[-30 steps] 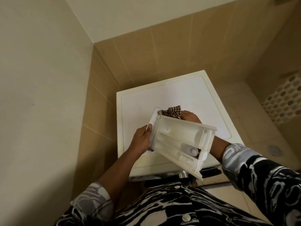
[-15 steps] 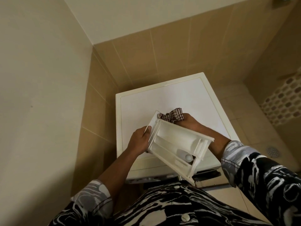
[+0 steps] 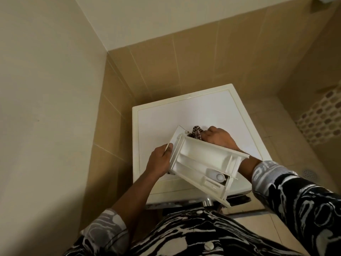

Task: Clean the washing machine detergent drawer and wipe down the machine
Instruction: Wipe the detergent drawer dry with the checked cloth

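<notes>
the drawer (image 3: 203, 163) is held in the air above the near part of the washing machine (image 3: 166, 122) top, tilted so its open compartments face the camera. it looks like a light, stiff shell of thin white plastic, probably slick where it is wet or soapy, and its thin dividers and the small cap in the near compartment look like the parts most likely to crack. the thick front panel and the long outer walls seem the safest places to hold.

the left hand (image 3: 159, 162) grips the front panel at the drawer's left end, thumb on top and fingers curled underneath. the right hand (image 3: 217, 138) is at the far side, closed around a bunched checked cloth (image 3: 196, 133) that presses against the drawer's far left corner.

the drawer's far wall hides the right fingertips and most of the cloth. the drawer's underside, any grime inside it, and the machine's front with the drawer slot can't be made out, being mostly cut off below the person's body.
</notes>
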